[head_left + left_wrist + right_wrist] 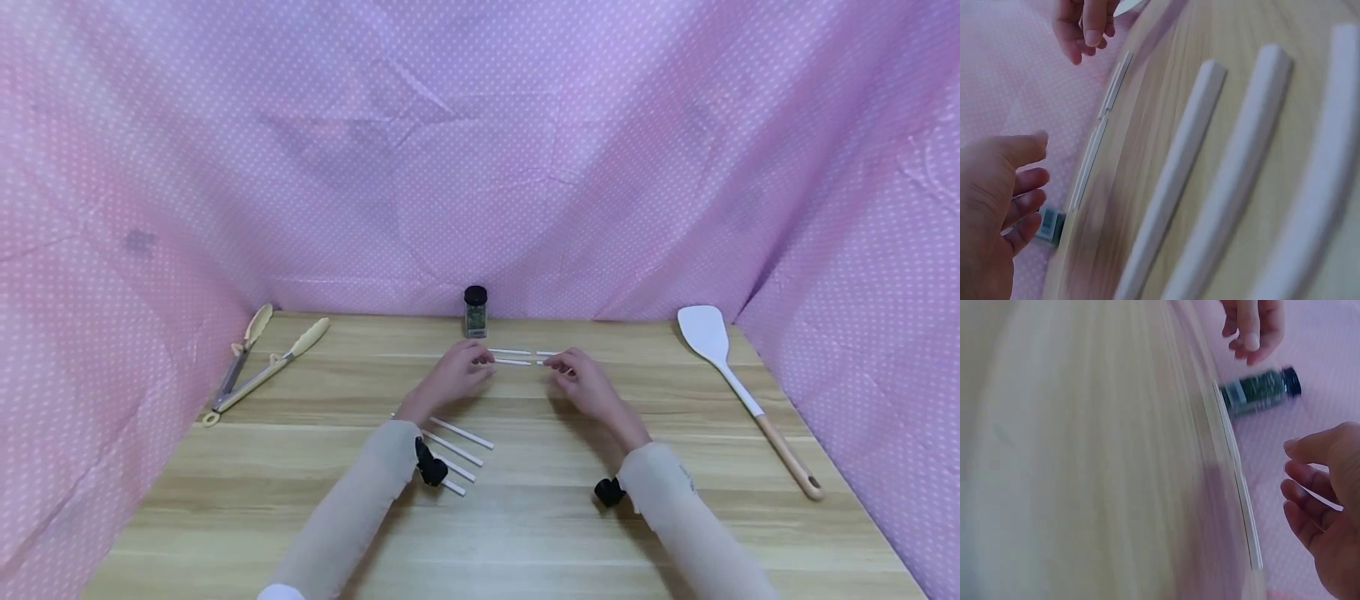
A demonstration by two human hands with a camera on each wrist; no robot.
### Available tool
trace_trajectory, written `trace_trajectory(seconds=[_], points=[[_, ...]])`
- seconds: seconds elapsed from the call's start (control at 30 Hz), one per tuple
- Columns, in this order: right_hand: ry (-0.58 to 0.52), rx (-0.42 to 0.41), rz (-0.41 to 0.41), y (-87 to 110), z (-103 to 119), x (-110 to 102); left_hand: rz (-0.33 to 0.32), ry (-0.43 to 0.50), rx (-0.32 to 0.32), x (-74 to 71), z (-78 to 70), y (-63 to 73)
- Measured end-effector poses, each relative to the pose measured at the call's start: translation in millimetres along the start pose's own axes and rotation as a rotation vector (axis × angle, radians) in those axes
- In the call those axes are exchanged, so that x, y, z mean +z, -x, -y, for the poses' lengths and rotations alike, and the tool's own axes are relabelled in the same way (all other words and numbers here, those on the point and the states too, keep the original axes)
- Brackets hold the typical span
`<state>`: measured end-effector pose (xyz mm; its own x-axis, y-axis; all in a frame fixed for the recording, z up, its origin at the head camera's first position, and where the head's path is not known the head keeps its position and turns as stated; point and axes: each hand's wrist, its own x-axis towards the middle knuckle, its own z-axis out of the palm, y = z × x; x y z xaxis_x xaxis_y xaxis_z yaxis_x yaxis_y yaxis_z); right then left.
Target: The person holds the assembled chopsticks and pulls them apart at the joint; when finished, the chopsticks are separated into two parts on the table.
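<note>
My left hand [460, 372] hovers near the left pair of thin white sticks [512, 362], its fingers loosely bent with nothing between them in the left wrist view. Across from it, my right hand [582, 381] is over the right pair of white sticks [546, 352], partly covering them; the right wrist view shows its fingers relaxed and holding nothing. The two pairs lie end to end with a small gap. Several more white sticks [465, 432] lie side by side under my left forearm, which hides part of them. They loom large in the left wrist view.
A spice jar with a black lid [476, 312] stands at the back, just beyond my left hand. Tongs [258, 371] lie spread at the left. A white spatula with a wooden handle [738, 387] lies at the right. Pink dotted cloth [480, 167] encloses the wooden table [570, 533].
</note>
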<state>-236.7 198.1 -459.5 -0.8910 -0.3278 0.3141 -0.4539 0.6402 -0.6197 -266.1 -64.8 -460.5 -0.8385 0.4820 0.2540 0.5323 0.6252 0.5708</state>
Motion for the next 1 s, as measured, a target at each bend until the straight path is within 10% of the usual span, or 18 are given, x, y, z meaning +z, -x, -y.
trace_trajectory(seconds=[0.7,1.0], points=[[-0.110,0.010,0.253,28.2,71.2,47.5,0.052,0.134,-0.096,-52.5,54.0,86.2],[-0.104,-0.033,0.301,34.5,82.6,66.4,0.064,0.153,-0.042,-54.1,60.9,104.5]])
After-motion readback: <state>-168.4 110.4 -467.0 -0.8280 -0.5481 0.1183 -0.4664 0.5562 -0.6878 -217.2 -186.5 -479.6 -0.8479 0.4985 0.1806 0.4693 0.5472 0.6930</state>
